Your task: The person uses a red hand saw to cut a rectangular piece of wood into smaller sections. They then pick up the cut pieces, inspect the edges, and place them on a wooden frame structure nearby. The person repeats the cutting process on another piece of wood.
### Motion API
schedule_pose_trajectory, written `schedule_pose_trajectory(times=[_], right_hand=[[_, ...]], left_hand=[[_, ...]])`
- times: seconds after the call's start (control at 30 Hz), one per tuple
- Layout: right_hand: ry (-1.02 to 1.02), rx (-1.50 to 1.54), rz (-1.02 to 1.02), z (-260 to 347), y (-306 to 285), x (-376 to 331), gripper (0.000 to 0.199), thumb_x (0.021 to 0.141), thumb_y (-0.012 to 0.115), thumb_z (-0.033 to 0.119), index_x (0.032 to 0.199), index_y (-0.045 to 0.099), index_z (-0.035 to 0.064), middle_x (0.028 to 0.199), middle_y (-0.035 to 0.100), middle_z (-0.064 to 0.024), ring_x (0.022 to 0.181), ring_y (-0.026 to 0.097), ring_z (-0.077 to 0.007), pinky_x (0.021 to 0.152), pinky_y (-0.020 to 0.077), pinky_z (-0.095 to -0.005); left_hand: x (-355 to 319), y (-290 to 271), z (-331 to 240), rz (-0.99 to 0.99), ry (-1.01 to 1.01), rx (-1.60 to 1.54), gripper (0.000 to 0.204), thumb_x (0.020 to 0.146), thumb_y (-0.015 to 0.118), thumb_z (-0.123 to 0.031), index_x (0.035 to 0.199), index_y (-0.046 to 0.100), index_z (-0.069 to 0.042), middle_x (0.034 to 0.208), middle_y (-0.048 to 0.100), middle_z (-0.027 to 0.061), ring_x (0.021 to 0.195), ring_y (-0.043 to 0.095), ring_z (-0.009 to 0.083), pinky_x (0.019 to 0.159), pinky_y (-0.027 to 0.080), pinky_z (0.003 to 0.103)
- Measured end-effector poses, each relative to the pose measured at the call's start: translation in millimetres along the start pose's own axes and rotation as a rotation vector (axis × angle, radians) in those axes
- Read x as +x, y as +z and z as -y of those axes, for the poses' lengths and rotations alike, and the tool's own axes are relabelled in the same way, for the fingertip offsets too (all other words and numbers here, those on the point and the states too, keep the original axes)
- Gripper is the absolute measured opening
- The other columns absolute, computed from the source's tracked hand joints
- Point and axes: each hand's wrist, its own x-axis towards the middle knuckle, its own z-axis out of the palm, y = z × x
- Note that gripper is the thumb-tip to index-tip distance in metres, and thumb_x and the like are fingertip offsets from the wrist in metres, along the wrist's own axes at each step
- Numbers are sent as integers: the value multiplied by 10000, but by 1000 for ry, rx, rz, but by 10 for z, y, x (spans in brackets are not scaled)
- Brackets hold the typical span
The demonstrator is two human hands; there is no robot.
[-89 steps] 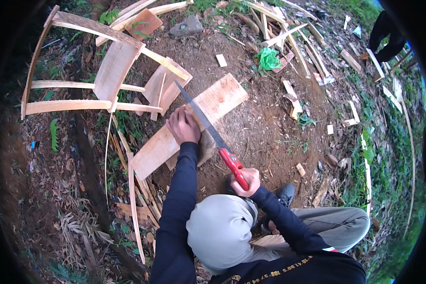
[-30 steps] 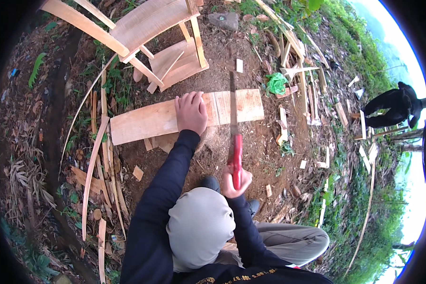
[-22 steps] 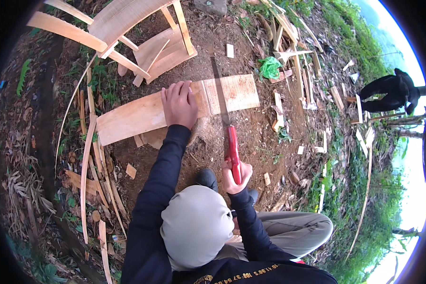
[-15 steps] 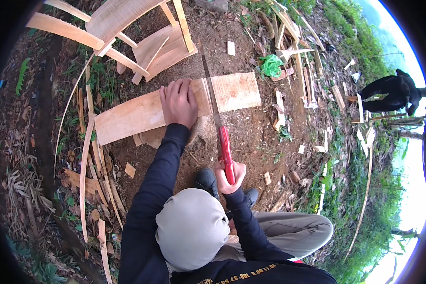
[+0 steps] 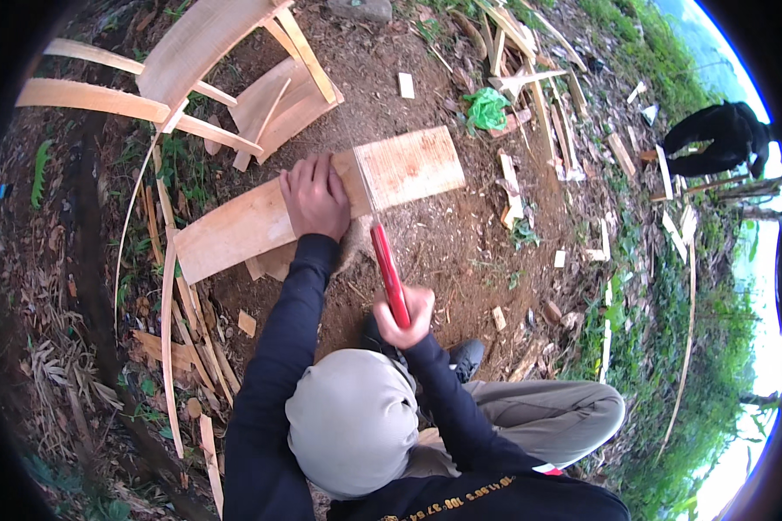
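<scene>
We rest our left hand (image 5: 315, 198), fingers nearly together, on 1 pale plank (image 5: 237, 230); our right hand (image 5: 406, 314) curls its fingers around 1 red-handled saw (image 5: 387, 262).

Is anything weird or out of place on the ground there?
Yes: a crumpled green plastic thing, maybe a bag, lies beside wood scraps, past the right end of the board. It looks like litter among all that wood.

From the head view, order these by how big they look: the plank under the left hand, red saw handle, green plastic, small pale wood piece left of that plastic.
1. Plank
2. Red saw handle and green plastic: too alike in area to rank
3. Pale wood piece
</scene>
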Motion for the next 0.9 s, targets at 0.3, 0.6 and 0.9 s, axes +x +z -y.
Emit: schedule_pose_trajectory(times=[0.3, 0.6, 0.9], right_hand=[[-4, -54, 41, 52, -46, -44, 124, 763, 664, 69, 661, 597, 46, 516, 523, -101, 431, 573, -238, 487, 470, -349], [-84, 3, 10, -97, -53, -147, 165, 762, 627, 34, 616, 555, 60, 508, 477, -69, 416, 502, -176, 464, 426, -317], [-63, 50, 24, -32, -185, -525, 92, 742, 676, 64, 672, 616, 65, 572, 571, -110, 481, 606, -269, 520, 494, -377]], left_hand=[[3, 25, 60, 36, 4, -3, 281, 946, 568, -186, 1168, 697, -71, 1166, 678, 91, 1182, 581, 275, 1123, 332, 530], [-17, -3, 53, 24, 38, 25, 254, 958, 571, -171, 1154, 701, -75, 1177, 688, 112, 1179, 599, 288, 1102, 345, 493], [-31, 20, 36, 47, 85, 2, 278, 942, 569, -186, 1168, 699, -87, 1159, 684, 83, 1183, 581, 276, 1113, 334, 526]])
